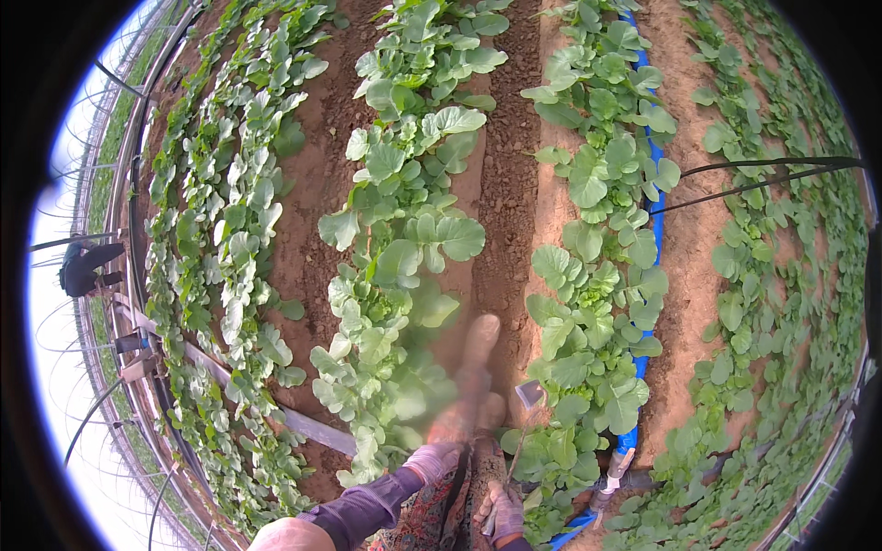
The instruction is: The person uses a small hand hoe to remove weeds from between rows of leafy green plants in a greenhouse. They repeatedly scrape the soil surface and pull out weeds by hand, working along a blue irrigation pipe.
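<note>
My right hand (501, 511), in a thin pale glove, is closed around the handle of a small hand hoe (529, 394). The hoe's flat metal blade points up, beside the leafy crop row on the right (586, 330). My left hand (434, 463), gloved as well, rests at my patterned trousers (427, 510); its fingers are partly hidden, and whether it holds anything cannot be told. Leaves of the left crop row (375, 330) stand close to it. My feet are in the soil furrow (508, 179) between the two rows; a blurred patch covers part of my leg.
A blue hose (658, 227) runs along the right row to a pipe fitting (610, 482). Dark lines (772, 165) cross at the right. A grey strip (317, 430) crosses the left rows. A person (89, 268) bends down at the far left, near greenhouse hoops.
</note>
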